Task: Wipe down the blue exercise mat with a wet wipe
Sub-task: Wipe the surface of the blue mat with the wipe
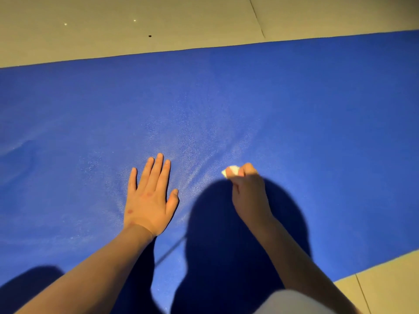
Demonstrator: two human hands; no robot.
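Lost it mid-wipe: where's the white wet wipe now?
Head view, right of centre: white wet wipe pinched in right hand, on blue exercise mat, beside flat left hand.

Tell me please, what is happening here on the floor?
A person is wiping a blue foam exercise mat that lies on a pale tiled floor. The right hand grips a small white crumpled wet wipe and holds it against the mat. The left hand rests flat on the mat, fingers straight, as if bracing. A paler sheen ahead of the hands may be moisture; I cannot be sure.
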